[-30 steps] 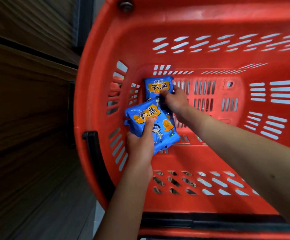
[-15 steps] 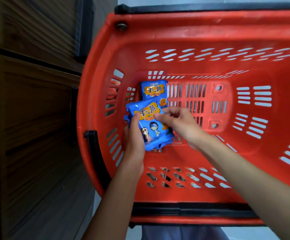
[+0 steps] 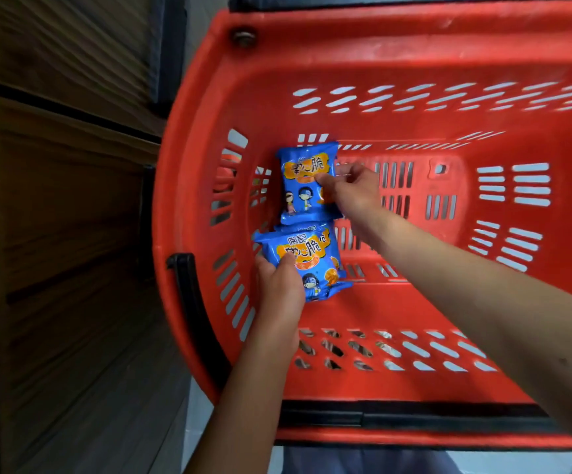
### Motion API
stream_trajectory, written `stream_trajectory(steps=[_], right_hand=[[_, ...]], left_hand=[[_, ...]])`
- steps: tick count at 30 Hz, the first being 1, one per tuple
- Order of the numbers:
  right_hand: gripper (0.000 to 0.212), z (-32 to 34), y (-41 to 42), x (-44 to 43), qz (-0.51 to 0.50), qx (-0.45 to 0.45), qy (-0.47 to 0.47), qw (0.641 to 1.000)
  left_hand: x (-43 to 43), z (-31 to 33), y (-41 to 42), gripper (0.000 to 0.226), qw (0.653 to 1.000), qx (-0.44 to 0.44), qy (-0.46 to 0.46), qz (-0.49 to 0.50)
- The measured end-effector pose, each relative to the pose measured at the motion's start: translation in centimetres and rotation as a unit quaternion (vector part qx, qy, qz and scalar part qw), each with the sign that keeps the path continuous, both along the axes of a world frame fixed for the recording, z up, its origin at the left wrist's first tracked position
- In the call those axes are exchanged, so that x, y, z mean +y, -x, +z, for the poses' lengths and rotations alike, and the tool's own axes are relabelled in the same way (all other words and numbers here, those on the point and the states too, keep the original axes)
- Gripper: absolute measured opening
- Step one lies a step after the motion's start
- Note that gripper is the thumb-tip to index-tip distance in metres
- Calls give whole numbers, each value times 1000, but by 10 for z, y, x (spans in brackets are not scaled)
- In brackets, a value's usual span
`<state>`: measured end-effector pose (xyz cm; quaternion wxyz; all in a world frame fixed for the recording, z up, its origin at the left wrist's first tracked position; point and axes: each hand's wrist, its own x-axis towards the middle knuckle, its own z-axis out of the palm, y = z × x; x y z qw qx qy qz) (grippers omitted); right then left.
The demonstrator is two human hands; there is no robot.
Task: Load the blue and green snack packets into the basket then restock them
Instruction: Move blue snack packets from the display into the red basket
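Both my hands reach down into a red plastic basket (image 3: 414, 59). A blue snack packet (image 3: 303, 186) with orange lettering is pinched at its right edge by my right hand (image 3: 353, 189), near the basket's far left corner. Just below it, my left hand (image 3: 279, 285) grips a second blue packet (image 3: 315, 265), thumb across its front. Another blue packet edge shows between the two, mostly hidden. No green packet is in view.
Dark wooden panelling (image 3: 65, 234) runs along the left of the basket. A black handle bracket (image 3: 185, 285) sits on the basket's left rim, and a black bar (image 3: 363, 415) lines its near edge. The slotted basket floor stretches to the right.
My right hand left the packet held by my left hand and took hold of the farther packet, now fully exposed. My left hand drew its packet slightly nearer.
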<state>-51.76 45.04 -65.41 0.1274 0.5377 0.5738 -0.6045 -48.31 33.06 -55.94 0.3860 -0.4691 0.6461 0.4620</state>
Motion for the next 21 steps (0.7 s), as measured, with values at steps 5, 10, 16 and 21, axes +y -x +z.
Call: stream_trajectory(steps=[5,10,16,21], right_hand=[[34,-16,-2,-19,117,-10,-130,984],[29,-8,-7,-13,143,-7,-188,972],[20,59,-31,-14,63,54,-4,997],[13,113,-61,-12,106,91,173,975]], left_hand=[[0,-2,2,41,1000,9,8,-15],[-6,2,-2,36,999,29,8,-32],[-10,21,-3,23,995,83,-55,-25],[-10,44,3,17,983,129,-65,-110]])
